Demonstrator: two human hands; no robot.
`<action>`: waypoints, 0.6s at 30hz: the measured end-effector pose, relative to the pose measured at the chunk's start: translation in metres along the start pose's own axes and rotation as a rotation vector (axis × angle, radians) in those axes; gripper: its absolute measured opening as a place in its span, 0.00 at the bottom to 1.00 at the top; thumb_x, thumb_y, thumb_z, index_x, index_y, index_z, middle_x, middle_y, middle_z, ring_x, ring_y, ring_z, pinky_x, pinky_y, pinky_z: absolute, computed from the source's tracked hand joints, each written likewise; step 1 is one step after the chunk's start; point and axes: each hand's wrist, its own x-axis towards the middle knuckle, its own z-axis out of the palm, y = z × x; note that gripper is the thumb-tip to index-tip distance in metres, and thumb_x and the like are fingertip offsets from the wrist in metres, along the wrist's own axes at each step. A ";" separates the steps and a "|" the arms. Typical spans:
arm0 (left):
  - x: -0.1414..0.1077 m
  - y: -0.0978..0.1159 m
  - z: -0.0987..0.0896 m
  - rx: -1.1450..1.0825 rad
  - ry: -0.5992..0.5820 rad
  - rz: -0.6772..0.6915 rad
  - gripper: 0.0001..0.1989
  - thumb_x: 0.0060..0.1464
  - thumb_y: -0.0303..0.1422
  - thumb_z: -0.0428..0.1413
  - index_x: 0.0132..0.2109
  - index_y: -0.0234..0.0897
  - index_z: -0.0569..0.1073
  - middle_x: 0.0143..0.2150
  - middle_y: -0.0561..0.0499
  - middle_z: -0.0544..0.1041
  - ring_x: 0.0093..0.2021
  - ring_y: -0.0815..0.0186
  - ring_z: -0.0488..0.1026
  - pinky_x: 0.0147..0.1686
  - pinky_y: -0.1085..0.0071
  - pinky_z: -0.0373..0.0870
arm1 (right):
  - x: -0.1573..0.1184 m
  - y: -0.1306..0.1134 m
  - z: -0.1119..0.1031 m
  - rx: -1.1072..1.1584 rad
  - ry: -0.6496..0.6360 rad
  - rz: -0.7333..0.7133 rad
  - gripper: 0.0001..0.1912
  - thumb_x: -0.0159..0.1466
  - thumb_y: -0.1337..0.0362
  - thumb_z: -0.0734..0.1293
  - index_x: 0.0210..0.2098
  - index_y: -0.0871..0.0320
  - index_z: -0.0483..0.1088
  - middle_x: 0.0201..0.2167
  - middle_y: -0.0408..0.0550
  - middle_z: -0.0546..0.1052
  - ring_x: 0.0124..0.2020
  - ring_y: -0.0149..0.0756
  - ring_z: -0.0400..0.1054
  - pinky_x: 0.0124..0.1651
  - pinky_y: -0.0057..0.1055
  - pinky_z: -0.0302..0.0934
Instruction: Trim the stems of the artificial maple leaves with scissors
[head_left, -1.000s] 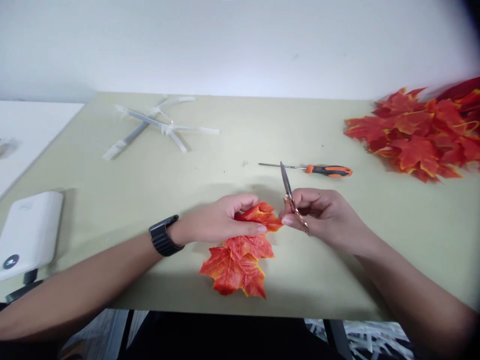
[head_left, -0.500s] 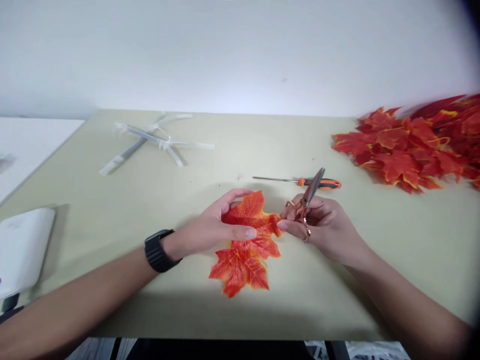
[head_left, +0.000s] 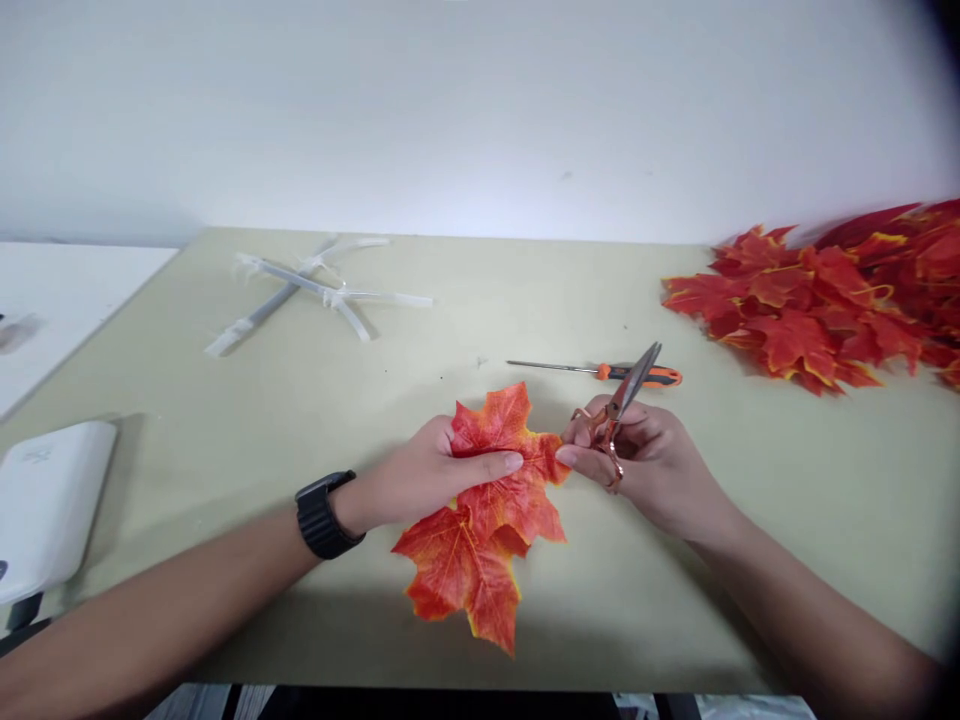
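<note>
Fig.: artificial maple leaf (head_left: pixel 480 560), orange-red w/ yellow margin and fine raised veins, long axis running fore-aft, held in my L hand (head_left: pixel 424 475), thumb across its face, fingers under it; its R lobe lies just beside my R hand (head_left: pixel 645 465). R hand curls narrowly around rose-gold scissors (head_left: pixel 630 385), blades apparently closed, pointing away and to R. Beyond: orange-black screwdriver (head_left: pixel 645 376), heap of similar leaves (head_left: pixel 795 320), on pale green tabletop (head_left: pixel 390 420).

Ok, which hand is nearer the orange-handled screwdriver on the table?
Right hand. It sits just below the screwdriver, not touching it; the left hand is farther off, down and to its left, on the maple leaf.
</note>
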 end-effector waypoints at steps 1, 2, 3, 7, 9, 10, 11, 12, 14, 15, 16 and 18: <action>0.000 0.000 0.001 0.038 0.022 0.000 0.15 0.62 0.44 0.63 0.44 0.35 0.80 0.43 0.47 0.82 0.42 0.63 0.80 0.41 0.70 0.76 | 0.000 0.001 0.000 0.002 -0.001 -0.001 0.14 0.53 0.64 0.82 0.29 0.55 0.73 0.27 0.40 0.73 0.28 0.29 0.64 0.30 0.27 0.59; 0.000 0.000 0.001 0.073 0.040 0.003 0.15 0.62 0.44 0.63 0.44 0.35 0.80 0.42 0.47 0.82 0.41 0.63 0.79 0.40 0.70 0.75 | 0.001 0.001 0.001 0.002 -0.005 -0.003 0.14 0.53 0.64 0.82 0.29 0.55 0.74 0.27 0.40 0.73 0.28 0.28 0.64 0.30 0.27 0.60; 0.001 0.000 0.001 0.102 0.050 0.007 0.15 0.63 0.43 0.62 0.43 0.35 0.80 0.41 0.47 0.82 0.40 0.64 0.79 0.39 0.71 0.75 | 0.001 0.002 0.001 0.001 -0.009 -0.005 0.13 0.54 0.65 0.82 0.29 0.55 0.74 0.27 0.40 0.73 0.28 0.28 0.64 0.30 0.26 0.60; 0.001 0.002 0.002 0.124 0.040 0.049 0.14 0.63 0.42 0.62 0.38 0.34 0.78 0.35 0.50 0.79 0.35 0.68 0.75 0.34 0.73 0.71 | -0.001 0.005 0.005 0.004 -0.023 -0.001 0.14 0.54 0.65 0.82 0.30 0.56 0.73 0.28 0.40 0.74 0.29 0.28 0.65 0.31 0.26 0.60; 0.001 0.003 0.003 0.133 0.031 0.066 0.16 0.62 0.43 0.63 0.34 0.33 0.76 0.31 0.53 0.75 0.31 0.71 0.71 0.31 0.75 0.67 | -0.001 0.005 0.006 0.009 -0.026 -0.001 0.15 0.55 0.64 0.82 0.29 0.56 0.72 0.29 0.41 0.74 0.29 0.29 0.66 0.31 0.26 0.61; 0.001 0.003 0.003 0.144 0.033 0.070 0.17 0.61 0.43 0.64 0.33 0.33 0.75 0.29 0.54 0.73 0.29 0.72 0.70 0.30 0.76 0.66 | -0.001 0.005 0.006 0.008 -0.025 -0.002 0.15 0.55 0.64 0.82 0.29 0.56 0.72 0.29 0.41 0.74 0.30 0.29 0.66 0.31 0.26 0.61; 0.002 0.003 0.002 0.151 0.040 0.070 0.17 0.61 0.43 0.64 0.33 0.33 0.75 0.29 0.55 0.72 0.29 0.72 0.69 0.30 0.76 0.65 | -0.001 0.005 0.006 0.004 -0.024 -0.001 0.15 0.55 0.64 0.82 0.29 0.56 0.72 0.29 0.41 0.74 0.30 0.29 0.66 0.31 0.26 0.61; 0.002 0.002 0.002 0.153 0.050 0.068 0.16 0.61 0.42 0.64 0.34 0.33 0.76 0.29 0.54 0.73 0.29 0.72 0.70 0.30 0.76 0.66 | -0.001 0.005 0.005 0.000 -0.020 0.003 0.15 0.55 0.64 0.82 0.29 0.56 0.72 0.29 0.41 0.73 0.30 0.29 0.65 0.31 0.26 0.60; 0.001 0.002 0.000 0.139 0.067 0.065 0.14 0.61 0.42 0.64 0.37 0.33 0.77 0.33 0.52 0.76 0.33 0.70 0.73 0.33 0.75 0.69 | 0.000 0.005 0.003 -0.003 -0.015 0.015 0.15 0.54 0.65 0.82 0.29 0.56 0.71 0.29 0.41 0.73 0.30 0.29 0.65 0.32 0.26 0.60; 0.001 0.001 -0.001 0.127 0.070 0.064 0.14 0.61 0.42 0.64 0.38 0.34 0.78 0.34 0.51 0.78 0.34 0.69 0.75 0.34 0.74 0.71 | 0.001 0.005 0.002 -0.002 -0.016 0.022 0.15 0.54 0.65 0.82 0.29 0.56 0.71 0.28 0.40 0.72 0.30 0.28 0.64 0.32 0.26 0.60; 0.001 0.001 -0.002 0.115 0.066 0.064 0.14 0.61 0.42 0.64 0.40 0.34 0.79 0.36 0.50 0.79 0.36 0.67 0.76 0.36 0.73 0.73 | 0.002 0.005 0.002 0.003 -0.021 0.028 0.15 0.54 0.65 0.82 0.29 0.56 0.71 0.28 0.40 0.72 0.30 0.28 0.64 0.32 0.26 0.60; 0.001 0.000 -0.003 0.091 0.041 0.077 0.14 0.61 0.42 0.64 0.43 0.34 0.80 0.40 0.48 0.81 0.39 0.64 0.79 0.39 0.70 0.75 | 0.003 0.006 0.001 0.015 -0.036 0.037 0.15 0.54 0.65 0.82 0.29 0.56 0.71 0.28 0.39 0.71 0.28 0.26 0.62 0.31 0.25 0.58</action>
